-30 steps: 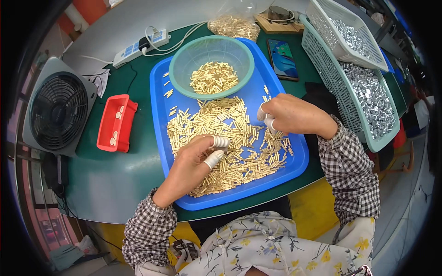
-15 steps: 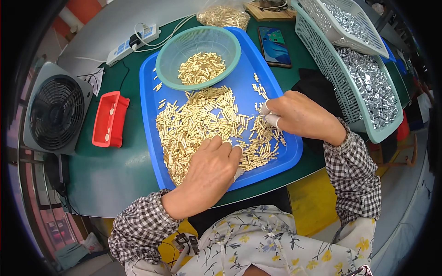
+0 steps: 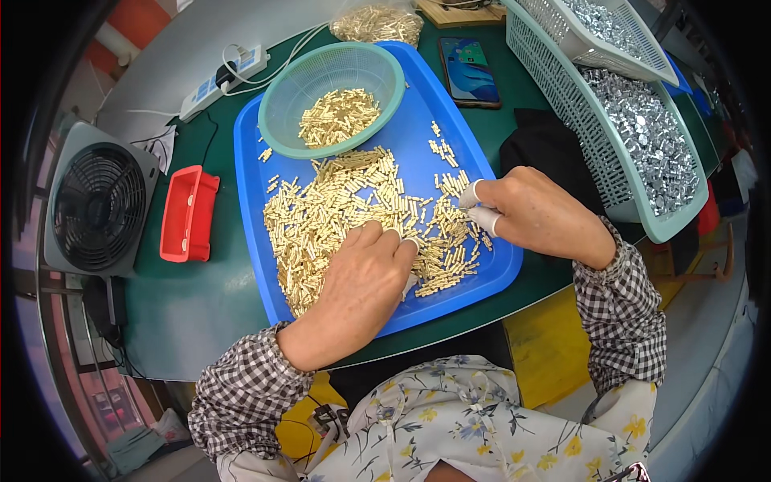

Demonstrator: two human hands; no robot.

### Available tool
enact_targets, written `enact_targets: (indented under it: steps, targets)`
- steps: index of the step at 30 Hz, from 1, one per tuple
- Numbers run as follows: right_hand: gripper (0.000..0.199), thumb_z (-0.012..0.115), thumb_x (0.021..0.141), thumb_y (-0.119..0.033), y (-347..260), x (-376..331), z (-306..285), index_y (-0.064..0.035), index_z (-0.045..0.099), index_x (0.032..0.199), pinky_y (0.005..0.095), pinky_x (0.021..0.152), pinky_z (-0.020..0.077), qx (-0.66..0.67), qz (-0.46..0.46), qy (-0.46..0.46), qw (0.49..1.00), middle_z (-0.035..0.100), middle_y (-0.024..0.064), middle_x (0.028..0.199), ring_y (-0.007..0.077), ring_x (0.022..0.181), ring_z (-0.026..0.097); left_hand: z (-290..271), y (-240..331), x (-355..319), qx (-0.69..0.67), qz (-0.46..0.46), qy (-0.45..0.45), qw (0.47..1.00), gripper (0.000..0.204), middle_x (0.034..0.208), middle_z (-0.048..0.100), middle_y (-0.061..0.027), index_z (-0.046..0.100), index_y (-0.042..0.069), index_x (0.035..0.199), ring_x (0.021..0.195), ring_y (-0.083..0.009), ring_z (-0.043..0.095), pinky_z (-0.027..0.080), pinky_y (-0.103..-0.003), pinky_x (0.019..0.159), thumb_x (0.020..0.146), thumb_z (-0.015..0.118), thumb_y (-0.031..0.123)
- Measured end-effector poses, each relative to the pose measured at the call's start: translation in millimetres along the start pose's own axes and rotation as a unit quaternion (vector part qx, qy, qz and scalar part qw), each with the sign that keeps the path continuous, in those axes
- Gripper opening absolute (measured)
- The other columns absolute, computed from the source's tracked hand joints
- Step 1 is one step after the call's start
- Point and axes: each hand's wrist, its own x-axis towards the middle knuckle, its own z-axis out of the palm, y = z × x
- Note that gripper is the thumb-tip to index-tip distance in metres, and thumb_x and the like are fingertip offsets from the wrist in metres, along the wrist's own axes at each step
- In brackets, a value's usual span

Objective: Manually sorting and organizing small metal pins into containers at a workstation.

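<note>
A heap of small brass pins (image 3: 321,217) lies spread over a blue tray (image 3: 502,269). My left hand (image 3: 361,277) rests low over the near part of the heap, its fingers curled down with the tips hidden. White covers show on some fingertips of both hands. At the tray's right side, my right hand (image 3: 546,213) pinches thumb and forefinger together just above the pins; what sits between them is too small to name. A pale green mesh basket (image 3: 277,120) stands at the tray's far end and holds more of the pins.
To the left are a red plastic box (image 3: 169,241) and a grey fan (image 3: 100,201). A power strip (image 3: 221,84), a bag of brass pins (image 3: 377,26) and a phone (image 3: 469,72) lie farther back. A green basket (image 3: 658,229) of silvery metal parts stands right, beside black cloth (image 3: 550,145).
The whole scene has shifted slightly in the picture. Both hands keep nearly the same places over the pins, with only small finger movement.
</note>
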Motion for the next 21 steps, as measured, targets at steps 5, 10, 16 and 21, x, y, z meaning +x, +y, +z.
enact_targets:
  steps: [5, 10, 16, 21]
  targets:
    - [0.016, 0.060, 0.079, -0.005, 3, 0, 2, 0.0053, 0.065, 0.090, 0.0349, 0.049, 0.0448, 0.005, -0.010, 0.010, 1.000, 0.057, 0.0214, 0.059, 0.0305, 0.049, 0.058, 1, 0, 6, 0.027, 0.030, -0.016, 0.999, 0.013, 0.073, 0.051, -0.0095, 0.055, 0.001, 0.075, 0.077, -0.0233, 0.048, 0.039, -0.032, 0.070, 0.063, 0.058, 0.002]
    - [0.016, 0.060, 0.079, -0.005, 4, 3, 10, 0.0054, 0.064, 0.091, 0.0347, 0.049, 0.0451, 0.022, -0.025, 0.023, 0.999, 0.057, 0.0217, 0.060, 0.0308, 0.050, 0.058, 1, 4, 7, 0.089, 0.042, -0.036, 0.994, 0.011, 0.073, 0.052, -0.0096, 0.056, 0.000, 0.072, 0.078, -0.0221, 0.049, 0.040, -0.031, 0.070, 0.062, 0.058, 0.003]
    - [0.017, 0.060, 0.079, -0.005, 4, 3, 17, 0.0062, 0.064, 0.092, 0.0341, 0.049, 0.0456, 0.028, -0.034, 0.037, 0.998, 0.057, 0.0224, 0.061, 0.0311, 0.051, 0.059, 7, 2, 7, 0.106, 0.068, -0.038, 0.991, 0.012, 0.070, 0.053, -0.0091, 0.057, 0.000, 0.071, 0.078, -0.0216, 0.050, 0.041, -0.030, 0.071, 0.060, 0.059, 0.003]
    - [0.017, 0.060, 0.080, -0.005, -6, 0, 11, 0.0064, 0.064, 0.092, 0.0333, 0.048, 0.0456, 0.038, -0.026, 0.022, 0.999, 0.057, 0.0219, 0.061, 0.0296, 0.049, 0.058, 8, -1, 3, 0.075, 0.080, -0.029, 0.994, 0.013, 0.069, 0.054, -0.0093, 0.057, -0.001, 0.072, 0.076, -0.0223, 0.051, 0.042, -0.031, 0.071, 0.060, 0.060, 0.003]
